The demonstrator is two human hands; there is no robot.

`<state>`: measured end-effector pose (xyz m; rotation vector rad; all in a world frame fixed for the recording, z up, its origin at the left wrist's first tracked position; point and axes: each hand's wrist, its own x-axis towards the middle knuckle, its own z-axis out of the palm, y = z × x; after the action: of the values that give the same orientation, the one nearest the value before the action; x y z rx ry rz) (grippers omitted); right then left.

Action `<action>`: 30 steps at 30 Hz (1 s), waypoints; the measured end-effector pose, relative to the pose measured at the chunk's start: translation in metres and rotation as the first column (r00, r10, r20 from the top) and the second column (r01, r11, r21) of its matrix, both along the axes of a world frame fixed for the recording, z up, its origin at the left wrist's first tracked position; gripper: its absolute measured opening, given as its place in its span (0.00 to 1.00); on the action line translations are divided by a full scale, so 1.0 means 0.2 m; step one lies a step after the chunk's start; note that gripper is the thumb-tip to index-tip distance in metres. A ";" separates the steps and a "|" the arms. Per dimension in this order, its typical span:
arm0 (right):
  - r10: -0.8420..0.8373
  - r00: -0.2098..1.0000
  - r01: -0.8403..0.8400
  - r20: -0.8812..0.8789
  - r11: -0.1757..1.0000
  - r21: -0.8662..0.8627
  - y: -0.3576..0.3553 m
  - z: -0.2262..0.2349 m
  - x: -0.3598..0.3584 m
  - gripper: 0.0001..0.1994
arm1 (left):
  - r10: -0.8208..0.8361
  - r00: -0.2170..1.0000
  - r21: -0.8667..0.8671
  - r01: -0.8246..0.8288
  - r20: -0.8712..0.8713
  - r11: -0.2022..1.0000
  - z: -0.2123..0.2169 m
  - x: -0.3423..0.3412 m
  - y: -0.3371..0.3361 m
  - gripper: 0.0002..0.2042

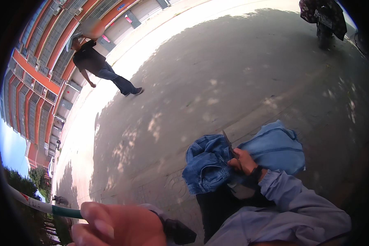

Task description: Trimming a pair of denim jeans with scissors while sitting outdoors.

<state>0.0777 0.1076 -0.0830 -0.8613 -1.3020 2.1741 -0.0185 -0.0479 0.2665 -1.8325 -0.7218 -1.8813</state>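
The right hand (245,160) has its fingers clamped around a pointed blade tool (227,140), which may be a pair of scissors; I cannot tell whether its blades are apart. The dark blue denim (209,151) lies in a bunch at the lap, just beside this hand on its left, and the light blue denim (279,147) spreads on its right. The left hand (125,224), very near to the camera, seems to have its fingers closed on the green end of a thin white-and-green stick (63,210).

In my judgement, the blade could pierce or scratch the dark denim if the wrist turns, because the bare point is so near to the cloth. The denim could also slide to the ground (184,110), since the left hand gives it no support. The stick could knock the camera, being raised so close.

About writing: the stick carries a small red mark, the building (49,82) has some signs (120,7), and the parked two-wheeler (324,30) has a pale plate (324,19), but I can read none of them surely. On the denim I find no label.
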 end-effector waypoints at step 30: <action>0.012 0.999 -0.008 -0.035 0.996 0.094 0.07 -0.17 0.07 0.19 | -0.341 0.252 -0.213 0.966 0.905 0.149 -1.03 -0.11 0.90 0.10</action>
<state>0.0918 0.1208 -0.1166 -0.7773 -1.3819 2.1079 -0.0408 0.1316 0.0600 -2.1667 -1.1369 -3.6047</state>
